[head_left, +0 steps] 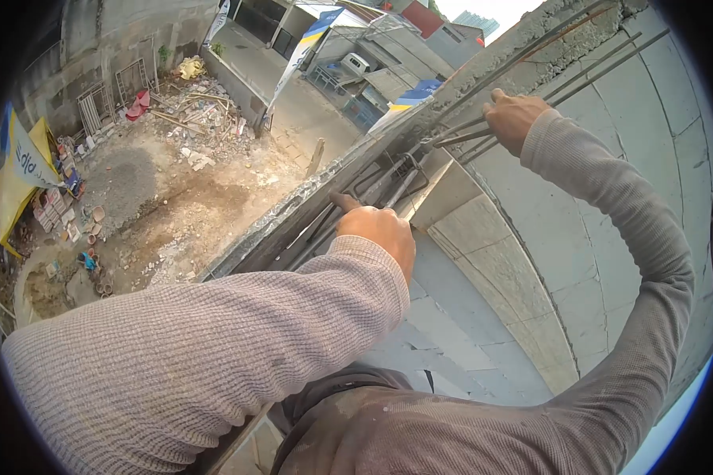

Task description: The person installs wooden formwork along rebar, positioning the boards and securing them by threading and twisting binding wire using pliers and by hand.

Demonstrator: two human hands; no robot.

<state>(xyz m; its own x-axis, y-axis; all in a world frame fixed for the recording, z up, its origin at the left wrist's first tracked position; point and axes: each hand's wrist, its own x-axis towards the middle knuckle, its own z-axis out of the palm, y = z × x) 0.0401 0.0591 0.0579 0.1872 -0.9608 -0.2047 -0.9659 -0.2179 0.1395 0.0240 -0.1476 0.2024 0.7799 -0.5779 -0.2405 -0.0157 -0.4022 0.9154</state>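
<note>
My left hand (376, 237) is closed at the steel bars in the gap along the wall top; its fingertips are partly hidden behind the knuckles. Just beyond it, a bent steel stirrup (410, 170) stands among the long bars. My right hand (515, 119) has its fingers curled round the reinforcing bars (471, 131) farther up the wall, where they run toward rough concrete. Beneath the bars, a wooden formwork board (448, 198) is set against the wall of pale blocks (554, 214).
A long wall edge (289, 202) runs diagonally, with a drop to the ground beyond. Far below lie a rubble heap (214, 119), a gravel pile (127, 186), flags (305, 51) and a person (89, 261) near the dug earth. A white truck (355, 65) stands farther off.
</note>
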